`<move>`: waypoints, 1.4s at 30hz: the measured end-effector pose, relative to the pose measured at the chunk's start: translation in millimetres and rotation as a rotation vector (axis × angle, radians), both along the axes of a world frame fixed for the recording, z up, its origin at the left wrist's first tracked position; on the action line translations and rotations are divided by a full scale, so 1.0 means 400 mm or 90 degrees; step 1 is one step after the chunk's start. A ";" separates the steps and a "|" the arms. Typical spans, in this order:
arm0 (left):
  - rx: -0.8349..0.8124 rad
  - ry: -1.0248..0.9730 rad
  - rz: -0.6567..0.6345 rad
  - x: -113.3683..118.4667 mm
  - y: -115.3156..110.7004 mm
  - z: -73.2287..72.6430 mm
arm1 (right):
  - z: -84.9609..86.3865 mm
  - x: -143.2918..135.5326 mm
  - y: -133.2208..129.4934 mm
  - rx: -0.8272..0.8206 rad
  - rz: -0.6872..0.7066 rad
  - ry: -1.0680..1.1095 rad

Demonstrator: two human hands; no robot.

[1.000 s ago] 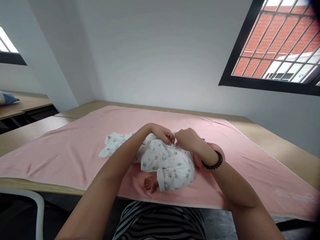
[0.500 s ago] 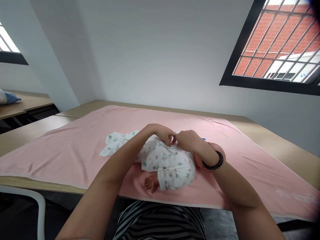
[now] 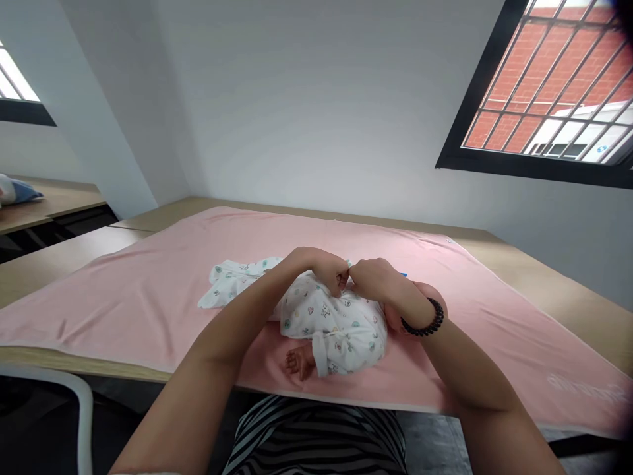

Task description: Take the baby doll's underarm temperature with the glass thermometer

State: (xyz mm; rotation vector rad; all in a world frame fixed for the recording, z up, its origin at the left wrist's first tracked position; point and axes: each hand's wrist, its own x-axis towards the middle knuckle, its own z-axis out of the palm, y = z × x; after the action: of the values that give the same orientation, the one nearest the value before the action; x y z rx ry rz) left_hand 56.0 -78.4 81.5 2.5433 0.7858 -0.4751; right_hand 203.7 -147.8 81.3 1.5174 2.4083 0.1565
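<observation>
A baby doll in a white printed outfit (image 3: 316, 310) lies on a pink cloth (image 3: 173, 264), its head (image 3: 438, 300) to the right, partly behind my right forearm. The doll's hand (image 3: 300, 362) pokes out of a cuff near the table's front edge. Over the doll's chest, my left hand (image 3: 332, 272) has its fingers curled closed, knuckles against my right hand (image 3: 373, 278). That hand is also closed, its fingertips hidden from view. Whatever either pinches is too small or covered to make out. A bit of blue (image 3: 403, 274) shows behind my right wrist.
The wooden table (image 3: 554, 277) runs to a white wall with a barred window at the right. A white curved chair frame (image 3: 84, 409) stands at the lower left. Further left, another table (image 3: 64, 191) holds a blue and white item.
The fingers of my left hand have curled in more tightly, and my right hand has shifted very slightly to the right. The doll lies as before.
</observation>
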 end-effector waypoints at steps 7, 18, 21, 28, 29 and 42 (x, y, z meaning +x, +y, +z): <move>0.020 -0.004 -0.002 -0.018 -0.002 0.017 | 0.004 0.003 0.000 -0.005 0.001 -0.004; -0.153 -0.069 0.049 -0.156 0.054 0.065 | -0.028 -0.041 -0.008 0.044 0.161 0.238; -0.202 -0.034 0.104 -0.168 0.069 0.055 | -0.050 -0.068 0.000 0.025 0.150 0.280; -0.157 -0.018 0.043 -0.147 0.072 0.043 | -0.056 -0.075 -0.003 0.013 0.147 0.317; -0.156 -0.016 0.029 -0.142 0.070 0.042 | -0.055 -0.074 -0.005 0.012 0.152 0.313; -0.117 -0.014 0.049 -0.113 0.077 0.018 | -0.059 -0.095 -0.019 0.071 0.132 0.239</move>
State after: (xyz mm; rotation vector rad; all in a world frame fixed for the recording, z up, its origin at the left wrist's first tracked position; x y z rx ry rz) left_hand 10.7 -47.6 88.7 2.3369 0.7907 -0.4705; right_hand 165.7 -155.3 57.6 1.4468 2.8970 0.0518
